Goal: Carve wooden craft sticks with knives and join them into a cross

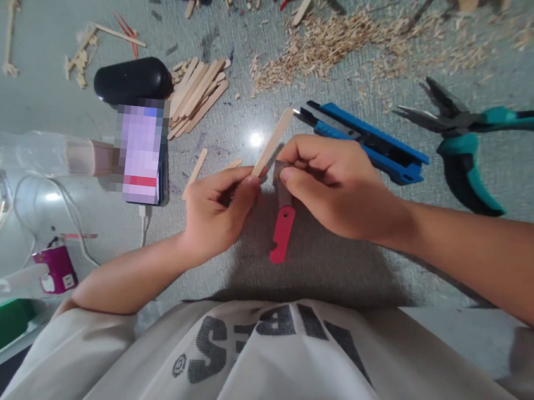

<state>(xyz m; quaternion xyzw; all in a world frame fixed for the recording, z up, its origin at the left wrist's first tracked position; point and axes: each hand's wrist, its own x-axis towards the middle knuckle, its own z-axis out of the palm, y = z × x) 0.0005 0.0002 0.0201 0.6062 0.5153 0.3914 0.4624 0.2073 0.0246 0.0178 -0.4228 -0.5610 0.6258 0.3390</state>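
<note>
Left hand (215, 210) pinching wooden stick (273, 140) at its lower end between thumb and fingers, stick slanting up-right above the floor. Right hand (333, 184) closed around red-handled knife (282, 227), blade touching stick's base.

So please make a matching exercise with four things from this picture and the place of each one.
Things:
1. wooden stick
2. red-handled knife
3. pliers
4. wood shavings

Places:
A. far right on the table
B. in the left hand
C. top middle, in a heap
D. in the right hand

Pairs: 1-B, 2-D, 3-A, 4-C
</note>
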